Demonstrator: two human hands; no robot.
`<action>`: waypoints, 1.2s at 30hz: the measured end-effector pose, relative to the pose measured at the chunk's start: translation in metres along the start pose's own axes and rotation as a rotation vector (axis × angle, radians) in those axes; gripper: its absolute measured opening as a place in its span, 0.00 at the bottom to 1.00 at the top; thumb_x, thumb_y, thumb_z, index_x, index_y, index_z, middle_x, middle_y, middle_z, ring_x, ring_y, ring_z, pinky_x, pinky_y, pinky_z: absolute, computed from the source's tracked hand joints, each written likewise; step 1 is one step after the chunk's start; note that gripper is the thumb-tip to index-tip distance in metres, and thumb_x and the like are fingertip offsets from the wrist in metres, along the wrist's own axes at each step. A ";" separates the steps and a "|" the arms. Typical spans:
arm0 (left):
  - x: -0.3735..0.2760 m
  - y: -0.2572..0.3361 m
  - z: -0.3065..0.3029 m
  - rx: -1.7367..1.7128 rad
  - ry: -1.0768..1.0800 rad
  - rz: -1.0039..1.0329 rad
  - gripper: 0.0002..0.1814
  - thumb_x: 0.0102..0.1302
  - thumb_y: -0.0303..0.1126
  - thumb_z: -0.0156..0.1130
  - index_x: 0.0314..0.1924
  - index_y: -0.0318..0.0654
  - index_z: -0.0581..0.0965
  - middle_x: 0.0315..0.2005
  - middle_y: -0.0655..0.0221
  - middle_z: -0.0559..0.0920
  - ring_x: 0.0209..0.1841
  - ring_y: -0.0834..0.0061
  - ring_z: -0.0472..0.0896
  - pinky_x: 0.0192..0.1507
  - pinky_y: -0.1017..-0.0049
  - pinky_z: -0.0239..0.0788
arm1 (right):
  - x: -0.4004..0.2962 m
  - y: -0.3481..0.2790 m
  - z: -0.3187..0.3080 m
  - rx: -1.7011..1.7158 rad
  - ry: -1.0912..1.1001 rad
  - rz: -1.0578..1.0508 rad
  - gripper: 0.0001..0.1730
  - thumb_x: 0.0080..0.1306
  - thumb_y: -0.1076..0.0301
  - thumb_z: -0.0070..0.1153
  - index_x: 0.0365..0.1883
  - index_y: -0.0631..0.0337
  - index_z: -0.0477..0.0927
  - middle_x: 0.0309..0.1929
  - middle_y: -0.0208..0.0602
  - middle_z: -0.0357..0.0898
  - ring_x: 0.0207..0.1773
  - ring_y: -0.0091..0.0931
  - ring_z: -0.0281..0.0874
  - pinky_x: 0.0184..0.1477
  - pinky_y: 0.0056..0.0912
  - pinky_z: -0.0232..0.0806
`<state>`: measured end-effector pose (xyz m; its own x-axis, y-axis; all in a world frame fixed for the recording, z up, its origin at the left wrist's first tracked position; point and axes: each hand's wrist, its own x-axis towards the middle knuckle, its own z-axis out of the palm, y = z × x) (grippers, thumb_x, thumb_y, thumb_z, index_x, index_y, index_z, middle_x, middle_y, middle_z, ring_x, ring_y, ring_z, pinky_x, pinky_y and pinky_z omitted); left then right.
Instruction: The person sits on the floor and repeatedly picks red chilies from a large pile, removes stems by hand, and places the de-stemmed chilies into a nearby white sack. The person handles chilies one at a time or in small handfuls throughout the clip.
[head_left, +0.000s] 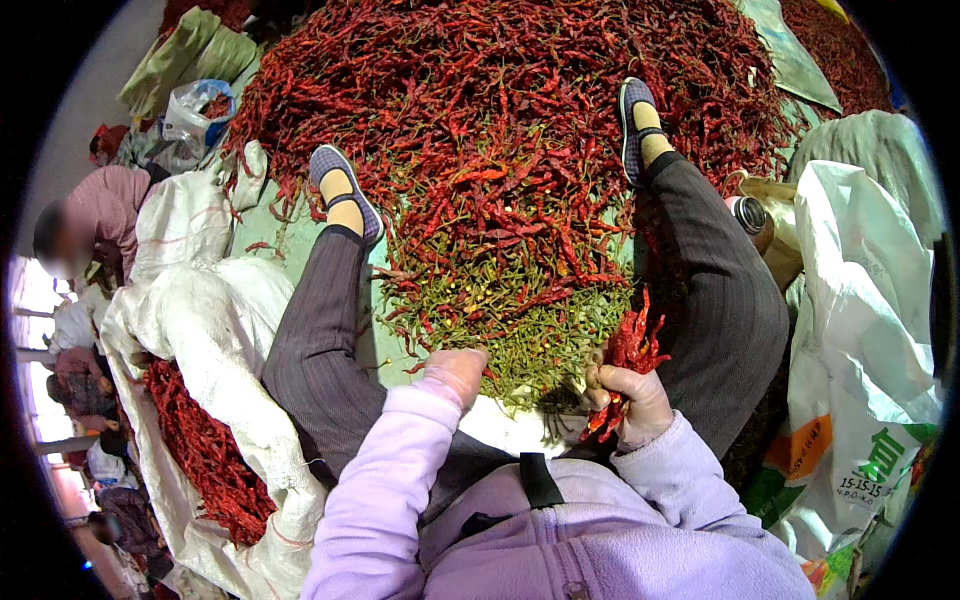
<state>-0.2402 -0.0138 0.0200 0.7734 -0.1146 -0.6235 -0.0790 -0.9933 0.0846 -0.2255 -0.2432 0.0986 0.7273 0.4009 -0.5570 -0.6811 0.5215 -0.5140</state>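
Note:
My right hand (637, 401), in a thin translucent glove, is closed around a bunch of dried red chili peppers (634, 341). The peppers stick out above and below the fist. My left hand (456, 373), gloved too, is over the near edge of a heap of green chili stems (510, 330); its fingers are mostly hidden from above, so I cannot tell whether they hold anything. Beyond the stems, between my outstretched legs, a large pile of red chilies (510, 97) spreads over a pale green sheet (259, 236).
On the left, a white woven sack (202, 315) lies open with red chilies inside. White printed sacks (862, 300) stand at right, beside a metal-rimmed flask (748, 214). A plastic-lined bucket (196, 112) is at upper left. Several people, one in a pinkish top (112, 210), sit along the left.

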 end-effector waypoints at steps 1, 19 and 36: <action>0.010 -0.002 0.010 0.071 0.014 0.035 0.08 0.55 0.29 0.49 0.35 0.43 0.75 0.30 0.59 0.79 0.36 0.62 0.78 0.34 0.67 0.69 | -0.001 0.000 -0.001 -0.003 -0.008 0.009 0.11 0.51 0.75 0.52 0.33 0.63 0.68 0.21 0.35 0.69 0.17 0.22 0.63 0.21 0.22 0.57; -0.063 0.034 -0.048 -1.781 0.060 -0.035 0.05 0.59 0.32 0.54 0.33 0.39 0.72 0.25 0.70 0.78 0.24 0.84 0.72 0.25 0.83 0.64 | 0.003 0.023 -0.021 -0.156 -0.101 0.039 0.17 0.52 0.74 0.56 0.41 0.64 0.70 0.25 0.28 0.72 0.22 0.20 0.69 0.26 0.20 0.63; -0.065 0.073 0.008 -0.460 0.245 0.528 0.08 0.55 0.30 0.49 0.35 0.43 0.73 0.23 0.60 0.77 0.24 0.60 0.77 0.27 0.64 0.68 | -0.015 0.014 0.009 -0.283 -0.027 -0.104 0.09 0.51 0.75 0.56 0.32 0.63 0.74 0.23 0.31 0.73 0.20 0.19 0.67 0.25 0.20 0.62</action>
<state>-0.3011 -0.0792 0.0600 0.8279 -0.5146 -0.2233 -0.2489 -0.6937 0.6759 -0.2452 -0.2353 0.1059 0.7939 0.3782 -0.4761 -0.5963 0.3315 -0.7311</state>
